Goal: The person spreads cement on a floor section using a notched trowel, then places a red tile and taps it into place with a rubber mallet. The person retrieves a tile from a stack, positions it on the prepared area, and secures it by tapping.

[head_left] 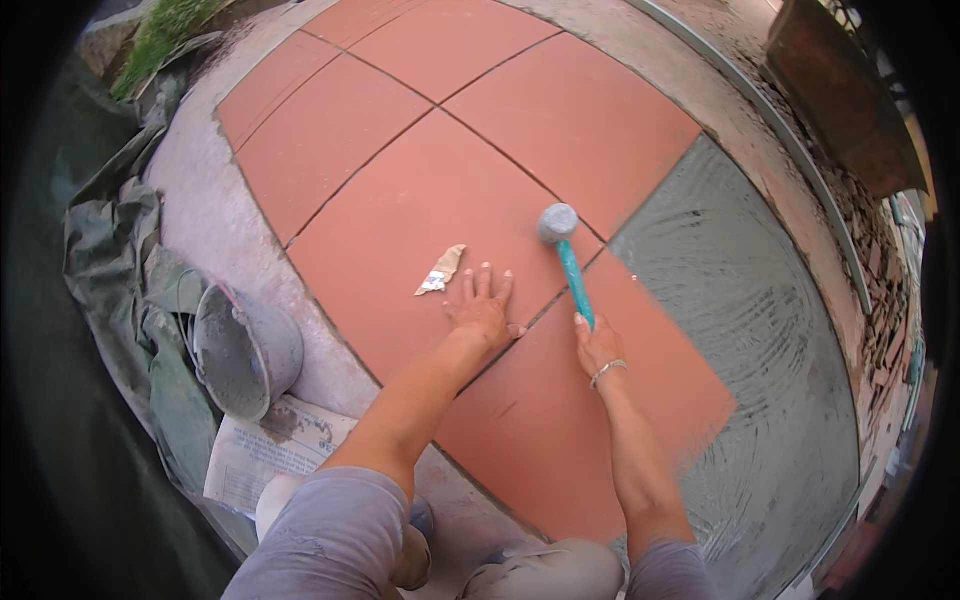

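Note:
My left hand [482,315] lies flat with fingers spread on a large reddish floor tile [400,220], its thumb by the dark joint to the neighbouring tile. Just beyond its fingertips rests a torn scrap [441,270], tan with a whitish patch. My right hand [599,350], with a bracelet at the wrist, is closed round the teal handle of a mallet [570,258]. The mallet's grey head is over the tile near the crossing of joints; whether it touches cannot be told. Under my right forearm is a nearer reddish tile [540,430], bordering grey mortar.
Combed wet mortar [760,330] spreads along the right, edged by a metal strip [800,150]. At left, a mortar-stained bucket [248,350] sits by a paper sack [270,455] and crumpled dark green sheeting [120,250]. Broken rubble [885,300] lies beyond the strip.

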